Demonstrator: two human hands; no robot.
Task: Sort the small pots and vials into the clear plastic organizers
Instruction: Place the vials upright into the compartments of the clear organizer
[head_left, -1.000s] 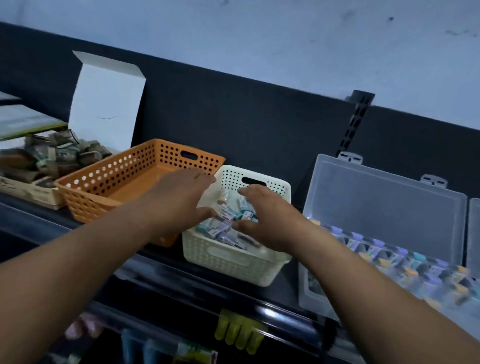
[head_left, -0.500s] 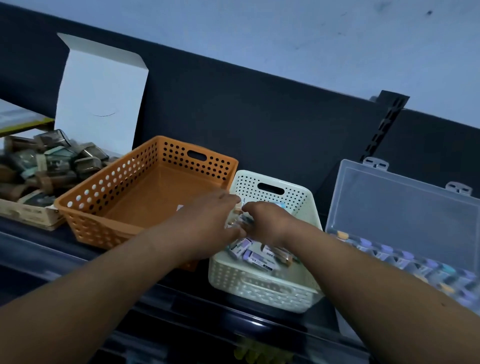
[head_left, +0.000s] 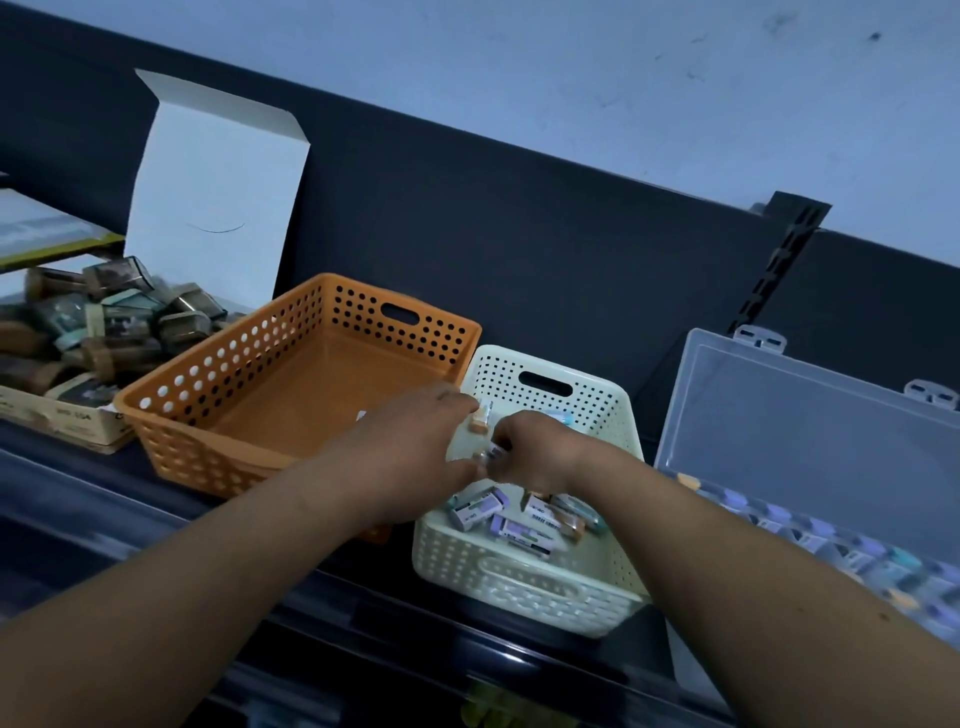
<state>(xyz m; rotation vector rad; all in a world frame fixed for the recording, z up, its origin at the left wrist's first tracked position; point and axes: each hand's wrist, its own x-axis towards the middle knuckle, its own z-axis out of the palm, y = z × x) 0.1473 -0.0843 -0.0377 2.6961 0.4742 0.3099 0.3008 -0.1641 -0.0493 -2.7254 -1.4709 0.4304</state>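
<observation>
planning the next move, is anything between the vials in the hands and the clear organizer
Only the right wall of the cream basket sits between the held vials and the clear organizer, whose lid stands open.

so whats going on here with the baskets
A person is picking small vials out of the cream basket with both hands. The left hand holds an orange-capped vial at its fingertips and the right hand pinches a second vial; more loose vials lie in the basket. The clear organizer to the right stands open, partly filled with capped vials. The orange basket on the left looks nearly empty.
</observation>
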